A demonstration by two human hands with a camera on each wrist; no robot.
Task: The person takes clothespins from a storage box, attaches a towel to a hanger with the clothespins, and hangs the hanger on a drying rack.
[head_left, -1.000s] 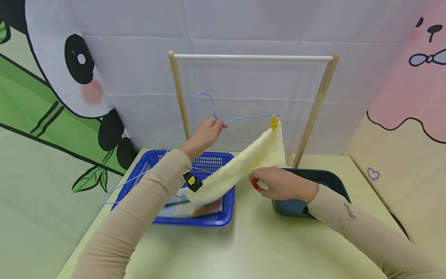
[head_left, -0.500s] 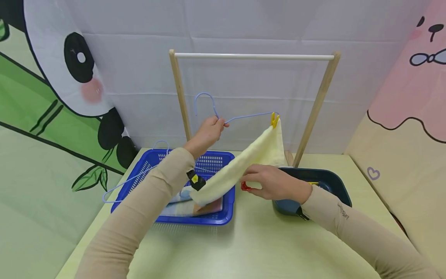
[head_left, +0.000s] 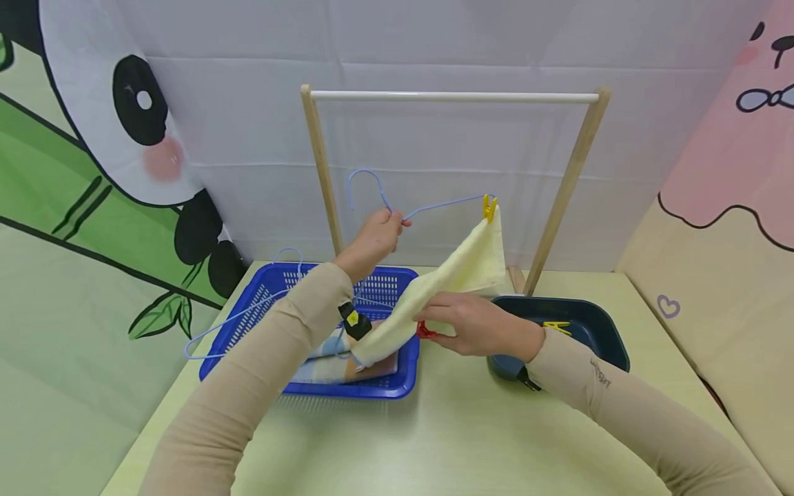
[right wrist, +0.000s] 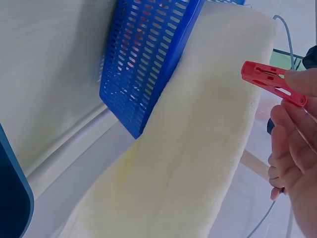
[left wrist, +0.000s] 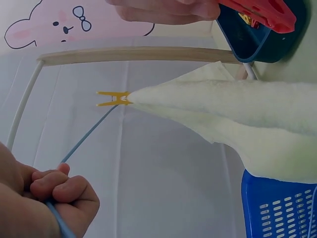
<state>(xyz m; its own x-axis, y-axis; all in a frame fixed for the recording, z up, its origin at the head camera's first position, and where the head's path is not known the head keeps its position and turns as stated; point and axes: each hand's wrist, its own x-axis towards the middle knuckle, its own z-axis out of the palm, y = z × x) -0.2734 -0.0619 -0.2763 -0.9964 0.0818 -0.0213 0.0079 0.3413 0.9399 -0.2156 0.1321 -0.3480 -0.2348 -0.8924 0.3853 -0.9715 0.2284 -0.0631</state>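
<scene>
My left hand [head_left: 375,238] grips a light-blue wire hanger [head_left: 443,204] just below its hook, holding it up in front of the rack. A yellow clothespin [head_left: 489,208] clips one corner of a pale yellow towel [head_left: 468,265] to the hanger's right end. The towel slants down leftward over the blue basket. My right hand [head_left: 477,324] pinches a red clothespin [right wrist: 270,82] between thumb and fingers, beside the towel's lower part. In the right wrist view the clothespin's tip overlaps the towel; whether they touch, I cannot tell.
A blue basket [head_left: 406,386] at left holds folded cloths [head_left: 341,368] and another wire hanger [head_left: 236,317]. At right stands a dark teal bin [head_left: 611,337] with yellow clothespins [head_left: 556,326] inside. Behind rises a wooden rack with a white bar [head_left: 453,97].
My right hand has moved left with the red clothespin, up to the towel's lower part. The left hand with the hanger has shifted slightly right.
</scene>
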